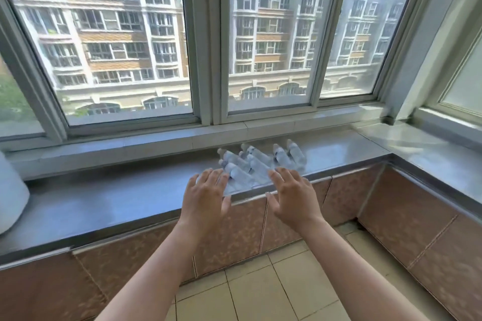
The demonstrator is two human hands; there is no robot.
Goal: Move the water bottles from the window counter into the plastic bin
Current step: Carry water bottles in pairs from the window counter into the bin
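Reaching forward over a grey window counter [109,198], a person's two bare forearms are extending from the bottom of the view toward a cluster of small clear water bottles [257,164]. The bottles are lying on their sides, packed together and partly overlapping, their pale caps pointing toward the window [125,39]. They are sitting near the counter's front edge, right of its middle, short of the corner where the counter turns along the right-hand wall.

The left hand [206,197] is hovering palm down with fingers spread and loose, grasping nothing — its fingertips are just at the near left side of the cluster. The right hand [292,197] is hovering the same way, fingers fanned and empty, at the near right side of the cluster. Whether either hand is actually touching a bottle cannot be told.

A white rounded object [10,198] is sitting at the counter's far left end, cut off by the frame. Brown speckled panels [234,237] are lining the counter's front, above a pale tiled floor [281,284]. Apartment blocks are showing through the glass.
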